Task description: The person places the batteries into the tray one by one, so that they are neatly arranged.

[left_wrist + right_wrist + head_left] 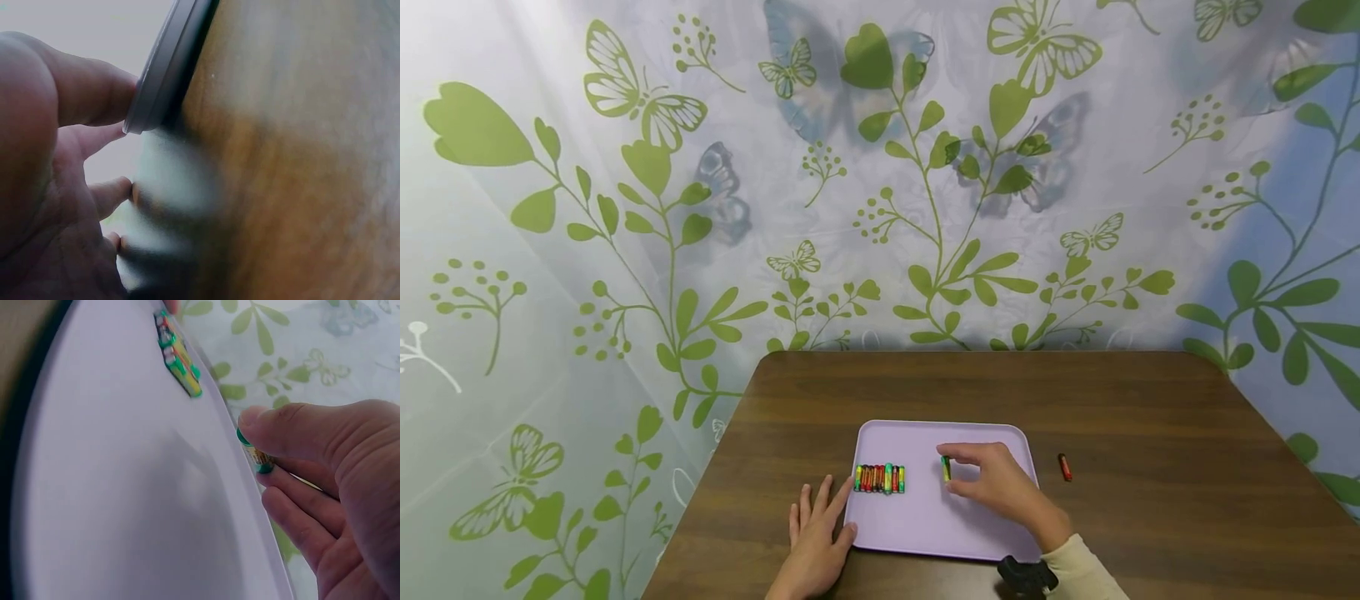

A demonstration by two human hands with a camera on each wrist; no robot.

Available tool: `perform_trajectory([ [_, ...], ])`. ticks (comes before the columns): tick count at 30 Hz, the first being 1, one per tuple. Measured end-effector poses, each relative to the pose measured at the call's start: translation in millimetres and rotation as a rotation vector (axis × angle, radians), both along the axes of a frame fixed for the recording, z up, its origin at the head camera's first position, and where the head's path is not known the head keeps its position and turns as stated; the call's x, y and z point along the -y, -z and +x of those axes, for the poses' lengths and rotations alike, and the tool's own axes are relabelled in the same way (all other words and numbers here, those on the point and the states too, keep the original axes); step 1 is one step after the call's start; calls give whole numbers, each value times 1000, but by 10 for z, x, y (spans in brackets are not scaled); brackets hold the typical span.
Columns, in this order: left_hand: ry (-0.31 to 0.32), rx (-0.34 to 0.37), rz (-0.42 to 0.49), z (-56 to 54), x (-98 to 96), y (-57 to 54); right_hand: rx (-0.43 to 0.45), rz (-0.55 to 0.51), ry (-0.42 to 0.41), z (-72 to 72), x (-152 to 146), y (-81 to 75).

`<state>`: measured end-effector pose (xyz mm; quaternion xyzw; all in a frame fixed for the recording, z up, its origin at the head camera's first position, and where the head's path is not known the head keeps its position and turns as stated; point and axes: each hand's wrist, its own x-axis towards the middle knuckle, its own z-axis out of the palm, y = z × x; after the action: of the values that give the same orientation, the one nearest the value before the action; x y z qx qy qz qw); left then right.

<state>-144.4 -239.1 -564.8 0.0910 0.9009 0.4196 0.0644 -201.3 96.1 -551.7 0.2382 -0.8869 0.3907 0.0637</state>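
Observation:
Between thumb and fingers my right hand (1000,482) pinches a green, black and yellow battery (946,468) above the middle-right of a pale purple tray (917,533). The right wrist view shows the same battery (256,452) held end to end, with its green ends at the thumb and a fingertip. Along the tray's left side lies a row of several batteries (880,478) in red, green, yellow and black, set side by side. My left hand (815,533) rests at the tray's left edge, fingers spread and straight; in the left wrist view its thumb (94,90) touches the tray rim (162,69).
A single red and black battery (1065,467) lies on the brown wooden table (1135,417), right of the tray. Behind the table hangs a curtain (865,250) printed with green leaves and butterflies. A black strap device (1027,575) sits at the right wrist.

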Motion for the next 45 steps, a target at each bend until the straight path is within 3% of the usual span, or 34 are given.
perform_trajectory([
  [11, 3, -3, -8, 18, -5, 8, 11, -62, -29, -33, 384, 94],
  [29, -1, -18, -11, 41, -18, -3, -33, 31, 1, -69, 668, 161],
  [37, -4, -24, -15, 29, -20, -8, -68, 30, 11, -73, 583, 148],
  [45, 0, -15, -19, 24, -12, -10, 20, -16, 10, -61, 199, -13],
])
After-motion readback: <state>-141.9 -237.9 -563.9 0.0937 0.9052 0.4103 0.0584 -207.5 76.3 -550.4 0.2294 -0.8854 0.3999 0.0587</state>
